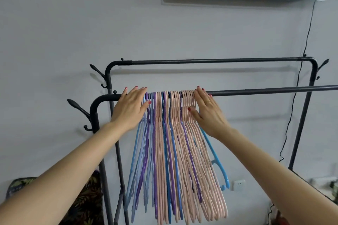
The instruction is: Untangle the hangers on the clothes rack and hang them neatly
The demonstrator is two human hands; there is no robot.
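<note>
Several plastic hangers (172,151) in pink, purple and blue hang packed together on the near bar (265,91) of a black clothes rack. My left hand (130,107) presses flat against the left side of the bunch, fingers straight over the bar. Against the right side of the bunch my right hand (206,109) presses with straight fingers, its thumb lying across the pink hanger necks. One light blue hanger (217,162) splays out to the right below my right wrist.
The rack's far bar (210,61) runs higher, close to the white wall. Coat hooks (80,111) stick out at the rack's left end. A black cable (292,106) hangs down the wall at the right. A patterned cushion (86,202) lies lower left.
</note>
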